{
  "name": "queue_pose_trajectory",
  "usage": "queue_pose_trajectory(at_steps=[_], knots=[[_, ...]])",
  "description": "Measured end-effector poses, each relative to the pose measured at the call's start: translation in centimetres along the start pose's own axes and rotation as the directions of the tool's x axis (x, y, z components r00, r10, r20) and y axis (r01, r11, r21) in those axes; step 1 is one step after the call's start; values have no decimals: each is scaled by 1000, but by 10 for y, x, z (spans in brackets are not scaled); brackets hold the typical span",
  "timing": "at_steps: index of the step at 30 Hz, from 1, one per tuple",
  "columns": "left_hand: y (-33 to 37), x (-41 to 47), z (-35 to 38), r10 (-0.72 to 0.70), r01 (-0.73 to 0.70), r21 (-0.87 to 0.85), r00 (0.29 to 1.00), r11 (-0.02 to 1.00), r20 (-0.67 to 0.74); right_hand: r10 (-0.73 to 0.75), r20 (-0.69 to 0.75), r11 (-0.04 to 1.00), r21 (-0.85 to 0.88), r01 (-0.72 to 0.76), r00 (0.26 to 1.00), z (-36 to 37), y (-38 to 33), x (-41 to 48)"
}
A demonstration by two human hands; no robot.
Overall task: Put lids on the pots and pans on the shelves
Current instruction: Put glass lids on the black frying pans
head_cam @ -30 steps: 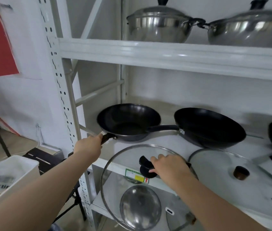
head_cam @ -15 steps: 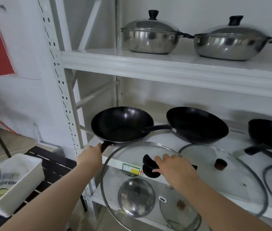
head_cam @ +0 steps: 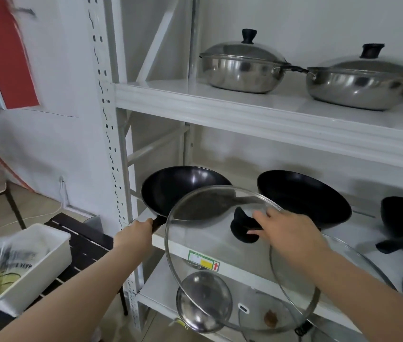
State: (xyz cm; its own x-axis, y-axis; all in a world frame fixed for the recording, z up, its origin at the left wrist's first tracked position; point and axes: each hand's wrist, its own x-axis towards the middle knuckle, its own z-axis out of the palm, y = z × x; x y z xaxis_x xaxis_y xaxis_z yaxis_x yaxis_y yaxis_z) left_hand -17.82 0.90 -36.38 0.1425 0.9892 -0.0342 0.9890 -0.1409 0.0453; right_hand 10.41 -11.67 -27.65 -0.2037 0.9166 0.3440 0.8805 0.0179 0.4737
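Head view: left hand point(head_cam: 135, 234) clenched on handle of leftmost black wok point(head_cam: 183, 191), middle shelf point(head_cam: 220, 245). Right hand point(head_cam: 286, 230) grips knob of glass lid point(head_cam: 210, 243), tilted in front of that wok. Three black woks visible, two lidded steel pots point(head_cam: 241, 67) above.

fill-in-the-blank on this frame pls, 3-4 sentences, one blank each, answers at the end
1. The right hand holds the glass lid by its black ____.
2. The left hand grips the handle of the leftmost black ____ on the middle shelf.
3. The two steel pots on the top shelf already wear their ____.
4. The lid is ____, not yet seated on the wok.

Answers: knob; wok; lids; tilted
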Motion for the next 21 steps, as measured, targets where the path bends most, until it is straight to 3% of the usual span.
queue_pose_trajectory(at_steps=[4,10,18,21], knots=[[-12,18,-2,4,-4,-13,1000,1000,-2,66,-80,994,93,-59,995,0,6,52],[12,39,1,64,-62,39,996,997,-60,140,86,977,147,-152,986,18,7,150],[34,101,-11,4,-4,1,998,1000,-70,201,76,953,215,-213,977,75,24,225],[39,119,-17,-6,8,22,998,1000,-67,257,80,906,328,-269,963,94,32,244]])
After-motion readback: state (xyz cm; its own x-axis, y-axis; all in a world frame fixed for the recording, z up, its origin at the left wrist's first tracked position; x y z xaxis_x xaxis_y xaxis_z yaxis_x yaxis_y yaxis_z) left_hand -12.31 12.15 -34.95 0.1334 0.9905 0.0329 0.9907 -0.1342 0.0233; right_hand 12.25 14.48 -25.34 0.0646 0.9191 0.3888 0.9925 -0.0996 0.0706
